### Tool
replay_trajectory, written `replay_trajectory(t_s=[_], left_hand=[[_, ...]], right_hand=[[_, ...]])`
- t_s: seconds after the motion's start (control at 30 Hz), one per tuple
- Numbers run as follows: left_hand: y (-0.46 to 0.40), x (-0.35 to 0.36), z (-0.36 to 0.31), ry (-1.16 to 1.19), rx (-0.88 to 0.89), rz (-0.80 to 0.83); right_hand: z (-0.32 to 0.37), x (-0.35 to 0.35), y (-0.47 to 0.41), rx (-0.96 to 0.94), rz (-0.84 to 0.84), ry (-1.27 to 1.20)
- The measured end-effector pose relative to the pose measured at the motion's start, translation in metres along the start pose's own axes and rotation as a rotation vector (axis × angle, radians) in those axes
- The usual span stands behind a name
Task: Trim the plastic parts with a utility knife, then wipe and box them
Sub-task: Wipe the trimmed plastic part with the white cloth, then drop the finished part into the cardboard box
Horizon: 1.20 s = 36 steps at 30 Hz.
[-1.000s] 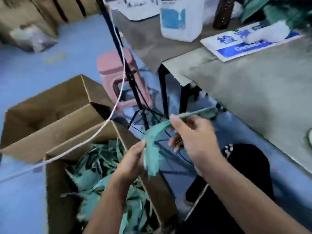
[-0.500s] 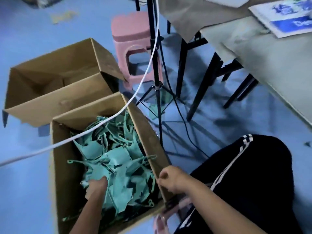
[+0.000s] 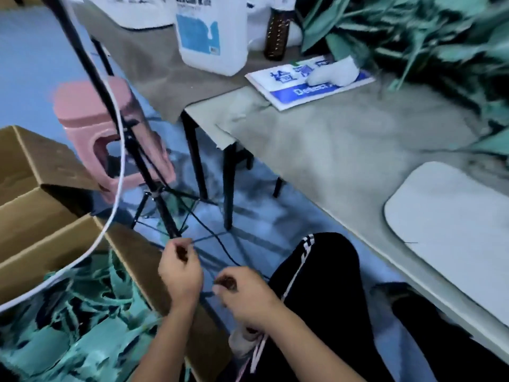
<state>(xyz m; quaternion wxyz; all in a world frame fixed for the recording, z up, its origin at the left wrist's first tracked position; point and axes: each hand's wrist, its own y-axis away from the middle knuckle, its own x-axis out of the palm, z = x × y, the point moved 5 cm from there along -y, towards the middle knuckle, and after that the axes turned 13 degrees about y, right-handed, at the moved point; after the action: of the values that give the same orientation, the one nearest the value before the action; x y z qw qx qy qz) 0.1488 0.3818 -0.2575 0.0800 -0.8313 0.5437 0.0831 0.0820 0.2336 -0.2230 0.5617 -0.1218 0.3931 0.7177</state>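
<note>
Beside the box: the left hand (image 3: 180,271) and right hand (image 3: 242,296) hang close together above the floor, between the cardboard box (image 3: 132,252) and the person's dark trouser leg (image 3: 325,271).
Change: half a second ago the left hand was down among the green scraps and the right hand rested on the box edge; a second ago both held a long green strip. That strip is gone from the hands now, and the view has swung back up toward the table (image 3: 344,150).
Meaning: judged from this, an offcut has been dropped into the scrap box and the person is turning back for the next part.
Left fingers: curled, thumb against forefinger; something small and dark may sit in the pinch, but blur hides what.
Right fingers: curled too, with a dark patch at the tips; whether they grip anything cannot be told.
Knife: none can be made out in either hand.
Green scraps (image 3: 82,312): thin, ragged strips and flat pieces, tangled and heaped in the near box, filling much of it.
Untrimmed parts (image 3: 407,37): a loose, blurred green pile on the far right of the table, well apart from the hands.
Other box (image 3: 35,172): open, behind the scrap box; its contents are hidden.
Table items: white jug (image 3: 212,34), blue-and-white packet (image 3: 308,86), pale board (image 3: 454,232) near the edge.
Floor: pink stool (image 3: 110,133), black stand (image 3: 154,194), white cable (image 3: 118,172).
</note>
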Motion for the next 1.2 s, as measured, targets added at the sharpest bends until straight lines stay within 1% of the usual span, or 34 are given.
replay_trajectory(t_s=[0.03, 0.1, 0.17, 0.23, 0.3, 0.33, 0.43, 0.5, 0.53, 0.57, 0.6, 0.63, 0.67, 0.7, 0.73, 0.77, 0.8, 0.83, 0.87, 0.9, 0.93, 0.97, 1.0, 1.03, 1.07, 1.13, 1.17, 1.2], left_hand=[[0.007, 0.022, -0.036, 0.071, 0.096, 0.043], [0.018, 0.040, -0.094, 0.223, 0.238, 0.094], [0.038, 0.070, -0.155, 0.385, 0.378, 0.167], [0.066, 0.112, -0.208, 0.497, 0.421, 0.274], [0.098, 0.154, -0.255, 0.576, 0.453, 0.399], [0.114, 0.172, -0.274, 0.596, 0.485, 0.461], [0.169, 0.241, -0.318, 0.586, 0.558, 0.667], [0.201, 0.283, -0.331, 0.513, 0.579, 0.777], [0.215, 0.303, -0.333, 0.468, 0.605, 0.828], [0.228, 0.323, -0.333, 0.423, 0.632, 0.880], [0.238, 0.340, -0.331, 0.375, 0.650, 0.913], [0.241, 0.354, -0.328, 0.325, 0.658, 0.922], [0.243, 0.365, -0.326, 0.280, 0.654, 0.912], [0.247, 0.377, -0.326, 0.249, 0.656, 0.899], [0.252, 0.387, -0.329, 0.239, 0.665, 0.893], [0.259, 0.396, -0.333, 0.255, 0.671, 0.902], [0.267, 0.405, -0.338, 0.294, 0.658, 0.914], [0.274, 0.412, -0.343, 0.348, 0.626, 0.927], [0.281, 0.420, -0.349, 0.410, 0.600, 0.963], [0.289, 0.426, -0.354, 0.459, 0.607, 1.033], [0.299, 0.431, -0.359, 0.482, 0.660, 1.132], [0.309, 0.432, -0.361, 0.472, 0.751, 1.222], [0.315, 0.432, -0.360, 0.446, 0.862, 1.267], [0.316, 0.431, -0.358, 0.421, 0.967, 1.258], [0.313, 0.430, -0.355, 0.404, 1.031, 1.194], [0.294, 0.429, -0.355, 0.389, 1.032, 0.998], [0.283, 0.431, -0.356, 0.347, 1.037, 0.900], [0.274, 0.434, -0.357, 0.254, 1.058, 0.827]], right_hand=[[-0.001, -0.027, 0.008, -0.037, -0.107, 0.003], [0.015, -0.070, 0.025, -0.165, -0.305, 0.076], [0.021, -0.128, 0.056, -0.272, -0.593, 0.083], [0.014, -0.192, 0.094, -0.293, -0.869, 0.022], [-0.001, -0.247, 0.129, -0.266, -1.050, -0.026], [-0.010, -0.270, 0.145, -0.255, -1.114, -0.050], [-0.061, -0.336, 0.203, -0.169, -1.354, -0.055], [-0.103, -0.370, 0.243, -0.057, -1.545, 0.001], [-0.131, -0.384, 0.263, 0.025, -1.642, -0.012], [-0.161, -0.395, 0.284, 0.112, -1.720, -0.075], [-0.191, -0.403, 0.300, 0.208, -1.762, -0.164], [-0.220, -0.409, 0.310, 0.344, -1.756, -0.207], [-0.243, -0.414, 0.315, 0.514, -1.678, -0.140], [-0.265, -0.419, 0.317, 0.670, -1.532, 0.017], [-0.279, -0.421, 0.312, 0.766, -1.354, 0.177], [-0.287, -0.420, 0.303, 0.794, -1.191, 0.303], [-0.291, -0.418, 0.292, 0.781, -1.070, 0.382], [-0.289, -0.415, 0.283, 0.752, -1.003, 0.439], [-0.287, -0.413, 0.276, 0.722, -0.983, 0.477], [-0.285, -0.412, 0.272, 0.698, -0.990, 0.491], [-0.286, -0.413, 0.270, 0.687, -1.009, 0.484], [-0.288, -0.413, 0.269, 0.693, -1.025, 0.473], [-0.290, -0.414, 0.269, 0.713, -1.037, 0.472], [-0.293, -0.415, 0.270, 0.740, -1.050, 0.475], [-0.295, -0.416, 0.272, 0.765, -1.079, 0.470], [-0.298, -0.416, 0.278, 0.780, -1.177, 0.417], [-0.298, -0.416, 0.282, 0.783, -1.234, 0.383], [-0.298, -0.417, 0.286, 0.771, -1.295, 0.351]])
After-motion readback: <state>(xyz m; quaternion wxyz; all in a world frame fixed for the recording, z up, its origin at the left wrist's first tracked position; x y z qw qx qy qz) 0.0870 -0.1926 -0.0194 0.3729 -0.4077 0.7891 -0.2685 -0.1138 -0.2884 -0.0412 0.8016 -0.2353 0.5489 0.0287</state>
